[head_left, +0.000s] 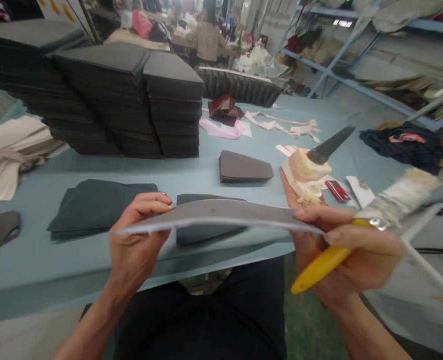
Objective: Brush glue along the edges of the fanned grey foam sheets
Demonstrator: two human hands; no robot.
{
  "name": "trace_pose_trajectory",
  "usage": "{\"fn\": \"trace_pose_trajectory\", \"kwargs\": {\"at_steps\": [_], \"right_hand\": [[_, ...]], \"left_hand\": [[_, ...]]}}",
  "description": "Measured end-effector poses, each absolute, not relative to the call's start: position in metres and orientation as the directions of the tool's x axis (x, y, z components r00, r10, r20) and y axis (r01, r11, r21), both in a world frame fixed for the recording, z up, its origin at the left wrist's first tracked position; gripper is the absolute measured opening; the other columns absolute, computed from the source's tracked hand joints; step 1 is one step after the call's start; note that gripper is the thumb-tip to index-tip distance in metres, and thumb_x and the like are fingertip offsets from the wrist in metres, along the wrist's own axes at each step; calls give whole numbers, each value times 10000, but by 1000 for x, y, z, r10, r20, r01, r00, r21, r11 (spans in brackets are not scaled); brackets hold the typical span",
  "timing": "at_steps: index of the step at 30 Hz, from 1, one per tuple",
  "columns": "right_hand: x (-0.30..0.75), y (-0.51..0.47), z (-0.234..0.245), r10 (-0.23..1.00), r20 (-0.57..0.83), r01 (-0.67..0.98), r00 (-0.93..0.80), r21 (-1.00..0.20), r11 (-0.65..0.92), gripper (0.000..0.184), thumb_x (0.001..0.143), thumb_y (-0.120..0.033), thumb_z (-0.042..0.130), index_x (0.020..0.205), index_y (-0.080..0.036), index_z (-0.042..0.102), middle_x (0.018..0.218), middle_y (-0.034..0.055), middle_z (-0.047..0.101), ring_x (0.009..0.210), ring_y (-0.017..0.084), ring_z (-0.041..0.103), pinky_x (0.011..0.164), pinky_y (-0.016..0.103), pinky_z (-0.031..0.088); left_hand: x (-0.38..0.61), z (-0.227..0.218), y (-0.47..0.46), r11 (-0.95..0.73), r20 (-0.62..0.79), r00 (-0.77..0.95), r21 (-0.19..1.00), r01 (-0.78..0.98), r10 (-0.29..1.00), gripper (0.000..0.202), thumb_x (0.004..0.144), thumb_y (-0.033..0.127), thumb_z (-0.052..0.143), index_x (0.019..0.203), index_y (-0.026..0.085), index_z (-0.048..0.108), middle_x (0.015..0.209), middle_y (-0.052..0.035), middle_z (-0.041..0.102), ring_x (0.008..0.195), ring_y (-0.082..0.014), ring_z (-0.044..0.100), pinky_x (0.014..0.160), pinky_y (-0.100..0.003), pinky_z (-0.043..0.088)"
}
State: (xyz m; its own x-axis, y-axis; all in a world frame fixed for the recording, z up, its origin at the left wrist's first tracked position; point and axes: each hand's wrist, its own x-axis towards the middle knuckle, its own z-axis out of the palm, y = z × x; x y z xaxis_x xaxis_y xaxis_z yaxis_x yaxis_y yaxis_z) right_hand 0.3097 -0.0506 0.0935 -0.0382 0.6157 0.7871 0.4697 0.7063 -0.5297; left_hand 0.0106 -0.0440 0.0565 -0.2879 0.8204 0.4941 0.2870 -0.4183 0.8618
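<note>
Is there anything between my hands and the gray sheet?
Nothing visible. The left hand grips the sheet at its left end. The right hand pinches its right end under the thumb and also holds the brush by its yellow handle.

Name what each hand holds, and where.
Left hand pinches the grey sheet at its left end; right hand its right end, plus the brush by its yellow handle.

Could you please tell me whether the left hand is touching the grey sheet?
Touching: the head view shows the left hand pinching the grey sheet at its left end, fingers curled over its upper face.
</note>
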Motion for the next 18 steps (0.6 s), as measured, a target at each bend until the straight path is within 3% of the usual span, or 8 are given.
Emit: {"fn": "trace_pose_trajectory", "kwargs": {"at_steps": [2,6,10,13,18], "right_hand": [[299,-42,97,515,857,507,31,-457,731,324,960,-172,822,1022,-300,531,979,-9,772,747,146,756,682,280,620],[288,-18,93,543,826,601,150,-512,614,260,991,-290,827,1001,-292,566,910,10,703,619,121,603,592,293,562],[291,3,66,623,761,569,183,-598,564,265,964,-352,844,995,-277,591,882,-26,643,598,105,547,543,283,512],[295,11,45,688,710,546,150,-639,542,262,947,-338,841,966,-267,590,833,-55,615,618,102,543,568,278,497],[297,16,22,766,632,497,117,-705,506,281,959,-391,834,955,-285,574,839,-44,579,653,124,530,602,315,470]], "left_hand": [[13,69,-39,-352,436,-337,892,282,835,123,853,325,828,912,260,741,919,7,776,818,-179,714,756,-331,611],[10,84,-28,-184,317,-399,923,337,860,312,801,427,877,990,221,738,832,24,771,675,-140,675,610,-268,555],[6,79,-19,-207,432,-448,860,467,783,502,680,441,893,1056,209,653,835,31,719,632,-117,681,548,-218,520],[3,67,-17,-287,528,-372,793,537,763,554,676,379,871,1124,215,589,910,51,641,608,-83,681,515,-187,502],[-3,51,-14,-304,523,-298,777,550,798,558,675,306,865,1130,213,555,1075,33,548,568,3,582,440,-143,396]]}}
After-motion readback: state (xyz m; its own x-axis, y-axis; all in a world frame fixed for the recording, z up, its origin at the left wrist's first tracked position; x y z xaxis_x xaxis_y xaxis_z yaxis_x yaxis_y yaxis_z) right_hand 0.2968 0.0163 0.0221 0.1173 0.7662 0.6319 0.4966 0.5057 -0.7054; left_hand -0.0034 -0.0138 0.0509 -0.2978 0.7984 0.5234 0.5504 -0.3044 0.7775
